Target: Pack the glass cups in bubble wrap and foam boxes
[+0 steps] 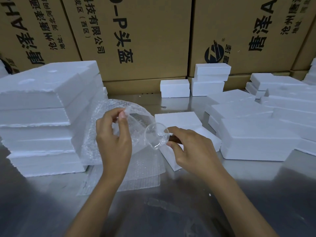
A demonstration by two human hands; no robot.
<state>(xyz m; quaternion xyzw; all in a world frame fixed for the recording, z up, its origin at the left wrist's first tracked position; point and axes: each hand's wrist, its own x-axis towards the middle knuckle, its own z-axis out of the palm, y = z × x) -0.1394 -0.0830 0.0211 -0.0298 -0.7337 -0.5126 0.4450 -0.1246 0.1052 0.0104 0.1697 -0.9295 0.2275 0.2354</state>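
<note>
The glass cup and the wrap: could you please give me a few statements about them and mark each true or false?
1. The right hand holds the glass cup. True.
2. The left hand rests flat on the table. False: it pinches open a bubble wrap bag.
3. The cup already sits inside a foam box. False: it is at the bag's mouth.
4. Foam boxes are stacked on the left. True.
</note>
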